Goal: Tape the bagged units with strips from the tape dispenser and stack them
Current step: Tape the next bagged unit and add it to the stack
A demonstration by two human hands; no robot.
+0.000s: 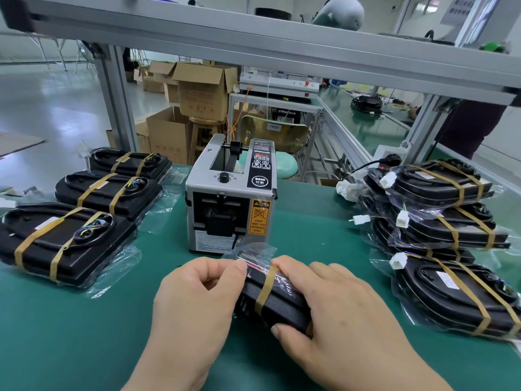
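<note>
Your left hand (194, 294) is curled, the fingers folded toward the palm. Its thumb and index finger pinch the clear plastic film at the left end of the bagged unit (279, 303). Your right hand (332, 303) grips the same unit from the right side: the fingers lie over its top and the thumb presses on its near edge. Both wrists come in from the bottom of the view, the backs of the hands turned up.

The unit is black, and you hold it between both hands, just in front of the tape dispenser (228, 193). I cannot tell if it touches the green table mat (84, 334). One tan tape strip (266, 289) goes across the unit, just beside your right index finger. The loose end of the bag (253, 252) stands up, crumpled, behind your fingers.

The dispenser stands upright in the middle of the mat, its outlet facing you. At your left, three taped units (70, 241) lie in a row on the mat, each with two tan strips. At your right, more taped units (451, 215) are stacked, and white connectors stick out of their bags.
</note>
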